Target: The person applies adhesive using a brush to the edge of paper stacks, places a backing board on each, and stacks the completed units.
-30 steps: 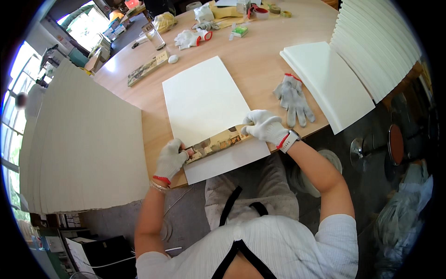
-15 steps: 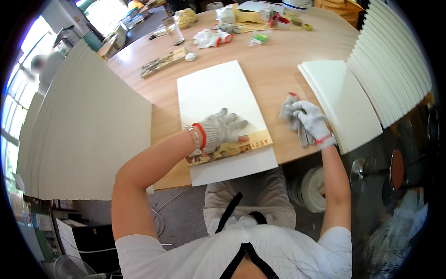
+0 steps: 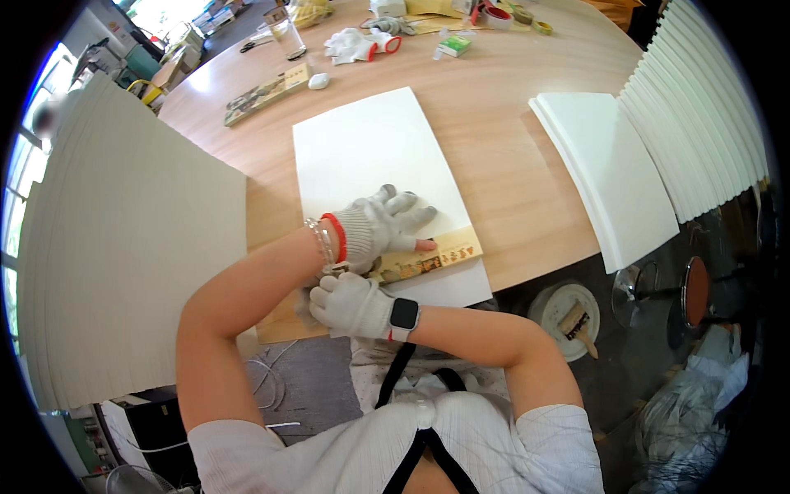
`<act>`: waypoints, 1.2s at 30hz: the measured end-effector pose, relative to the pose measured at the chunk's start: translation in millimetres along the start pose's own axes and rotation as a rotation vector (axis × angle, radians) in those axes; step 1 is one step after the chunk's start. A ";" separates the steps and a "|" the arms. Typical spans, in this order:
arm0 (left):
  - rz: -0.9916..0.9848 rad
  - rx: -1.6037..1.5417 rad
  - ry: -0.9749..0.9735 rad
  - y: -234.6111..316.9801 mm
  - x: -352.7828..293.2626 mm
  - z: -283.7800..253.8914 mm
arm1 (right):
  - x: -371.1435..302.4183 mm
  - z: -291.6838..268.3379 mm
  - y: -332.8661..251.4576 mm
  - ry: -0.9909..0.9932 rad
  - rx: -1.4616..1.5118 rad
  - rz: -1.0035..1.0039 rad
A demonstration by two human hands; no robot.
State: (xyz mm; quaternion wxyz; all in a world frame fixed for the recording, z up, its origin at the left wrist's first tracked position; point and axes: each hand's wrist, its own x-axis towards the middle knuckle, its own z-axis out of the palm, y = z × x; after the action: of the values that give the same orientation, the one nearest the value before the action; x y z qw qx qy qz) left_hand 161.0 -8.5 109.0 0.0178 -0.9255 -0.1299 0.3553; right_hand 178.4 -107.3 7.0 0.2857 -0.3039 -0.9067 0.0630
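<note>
My left hand (image 3: 383, 226), in a white knit glove, lies with fingers spread over a white sheet (image 3: 366, 140) on the table. Its bare thumb tip presses on a long yellow printed bar (image 3: 432, 255) lying across the sheet. Below that wrist, at the bar's left end, my gloved right hand (image 3: 354, 305) is closed around a crumpled grey glove (image 3: 304, 306), mostly hidden beneath the fingers. Part of the sheet (image 3: 453, 284) shows on the near side of the bar, by the table's front edge.
Tall stacks of white boards stand at left (image 3: 140, 247) and right (image 3: 695, 115), with a lower white pile (image 3: 613, 173) beside the right one. Farther back are another printed bar (image 3: 267, 93), white gloves (image 3: 352, 46) and tape rolls (image 3: 497, 16). A bucket (image 3: 539, 313) holding a brush (image 3: 573, 319) is below.
My right hand has swept left with the grey glove, from beside the right pile to the bar's left end. My left hand stays spread on the sheet and bar.
</note>
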 end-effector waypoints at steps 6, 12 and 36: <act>0.062 0.132 0.013 0.2 -0.6 -1.7 | -152.5 -144.5 96.3 0.074 -0.340 0.103; 0.009 0.112 0.237 5.1 -14.7 16.0 | -146.1 -160.1 113.9 0.153 -0.197 0.808; -0.580 -2.715 1.334 89.6 -73.5 113.2 | -10.7 -85.2 214.2 0.390 1.328 0.785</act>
State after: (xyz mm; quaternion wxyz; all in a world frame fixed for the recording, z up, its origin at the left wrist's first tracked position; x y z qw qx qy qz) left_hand 54.0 -120.4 61.3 -0.6917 -0.1734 -0.4835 -0.5076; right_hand 343.1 54.3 10.8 0.5176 -0.3729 -0.4399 0.6321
